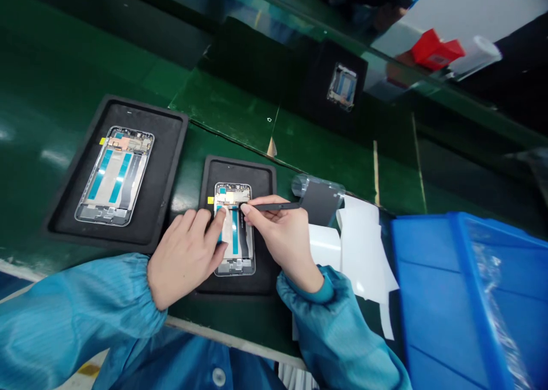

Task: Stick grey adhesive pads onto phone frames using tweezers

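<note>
Glossy green workbench [222,113] today, black foam mat [237,168] in front. Where's your job at?

Silver phone frame [234,195] sits mid-mat, teal strips [235,236] on it already. Left hand [186,261] has fingers pressed together on it; right hand [278,236] pinches a slim black stylus [274,206], tip on the frame.

What's left?

Can't tell from here, honestly.

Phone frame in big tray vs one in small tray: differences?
The larger-tray frame lies untouched, slanted in its black foam tray; the smaller-tray frame sits nearly straight under the left hand and the black tool in the right hand. Both show teal strips and a yellow tab.
</note>
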Demonstrator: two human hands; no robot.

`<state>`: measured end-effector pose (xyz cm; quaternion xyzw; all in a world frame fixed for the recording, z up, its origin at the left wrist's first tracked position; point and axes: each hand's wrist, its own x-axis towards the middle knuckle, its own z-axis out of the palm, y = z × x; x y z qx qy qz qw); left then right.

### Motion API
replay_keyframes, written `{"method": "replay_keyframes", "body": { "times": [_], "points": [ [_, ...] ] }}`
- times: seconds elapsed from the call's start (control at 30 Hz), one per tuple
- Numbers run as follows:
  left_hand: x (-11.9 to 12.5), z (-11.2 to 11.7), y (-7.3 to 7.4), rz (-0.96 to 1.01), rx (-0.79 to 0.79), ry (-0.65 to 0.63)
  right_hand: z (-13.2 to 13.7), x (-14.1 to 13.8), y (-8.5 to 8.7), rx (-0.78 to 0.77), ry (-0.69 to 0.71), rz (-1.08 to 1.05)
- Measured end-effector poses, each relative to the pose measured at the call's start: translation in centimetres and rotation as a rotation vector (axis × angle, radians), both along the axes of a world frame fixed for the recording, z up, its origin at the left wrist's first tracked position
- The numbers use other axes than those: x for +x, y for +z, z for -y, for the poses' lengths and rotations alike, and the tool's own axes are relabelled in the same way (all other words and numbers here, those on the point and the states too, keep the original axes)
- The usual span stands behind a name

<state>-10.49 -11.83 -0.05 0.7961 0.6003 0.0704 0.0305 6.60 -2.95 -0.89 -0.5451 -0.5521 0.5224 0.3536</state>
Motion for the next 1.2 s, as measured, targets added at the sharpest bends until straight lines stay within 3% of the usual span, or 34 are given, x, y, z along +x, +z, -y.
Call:
{"method": "replay_keyframes", "body": {
  "times": [0.43,0.73,1.03,1.2],
  "points": [
    [0.1,-0.3,0.3,-0.036,-0.037,-0.008,0.0,0.0,0.0,0.000,-0.006,0.017],
    [-0.1,-0.4,0.4,-0.054,-0.015,-0.035,0.4,0.1,1.0,0.047,-0.042,0.054],
    [-0.3,-1.2,0.5,-0.053,0.002,-0.055,0.0,2.4,1.6,0.138,-0.133,0.081],
    [-0.6,-0.7,0.4,-0.053,0.001,-0.073,0.4,5.3,1.8,0.142,-0.192,0.068]
  ]
}}
